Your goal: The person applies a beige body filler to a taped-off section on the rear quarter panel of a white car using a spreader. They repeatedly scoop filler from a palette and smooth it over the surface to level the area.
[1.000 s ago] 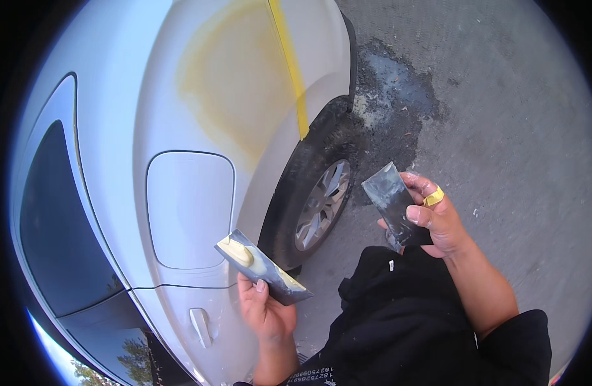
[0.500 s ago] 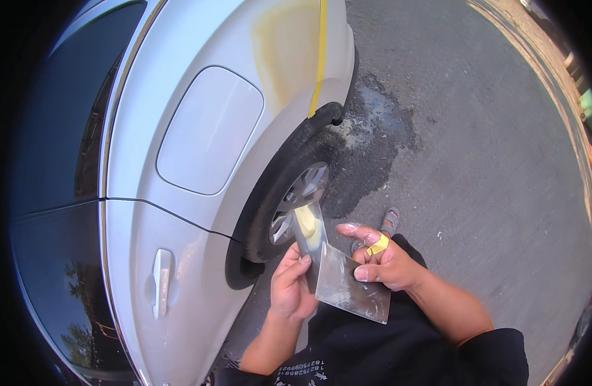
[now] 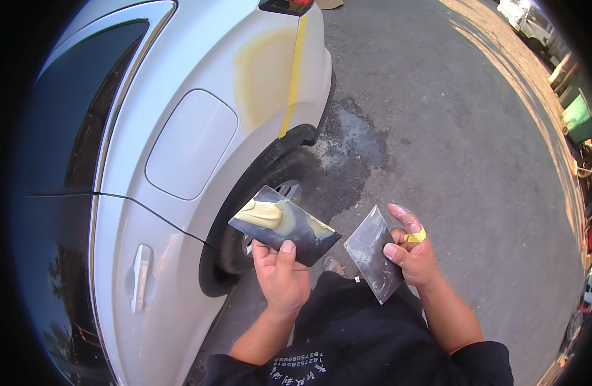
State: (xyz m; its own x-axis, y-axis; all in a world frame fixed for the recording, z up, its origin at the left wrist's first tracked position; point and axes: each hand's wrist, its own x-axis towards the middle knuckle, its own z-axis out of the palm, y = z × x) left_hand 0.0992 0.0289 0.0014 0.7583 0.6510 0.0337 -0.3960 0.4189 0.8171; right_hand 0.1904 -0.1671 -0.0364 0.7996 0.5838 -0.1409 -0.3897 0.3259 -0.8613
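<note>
My left hand (image 3: pixel 281 278) grips a dark metal spreader plate (image 3: pixel 284 225) that carries a smear of pale yellow body filler (image 3: pixel 265 214). My right hand (image 3: pixel 413 256), with yellow tape round one finger, holds a second, smaller grey spreader (image 3: pixel 372 252) by its edge, tilted on its corner. The two spreaders are apart, a short gap between them. Both are held in front of the rear wheel (image 3: pixel 276 199) of a white car (image 3: pixel 173 212). A yellow filler patch (image 3: pixel 263 74) and a strip of yellow tape (image 3: pixel 293 77) mark the car's rear quarter panel above the wheel.
The car fills the left side, with its fuel flap (image 3: pixel 189 145), door handle (image 3: pixel 139 276) and dark window (image 3: pixel 83 116). A dark stain (image 3: pixel 350 151) lies on the asphalt by the wheel. A green bin (image 3: pixel 579 119) and parked vehicles stand at the far right edge.
The two spreaders were pressed together half a second ago; now they are drawn apart, the left one carrying the filler. The view has tilted up toward the rear of the car.
</note>
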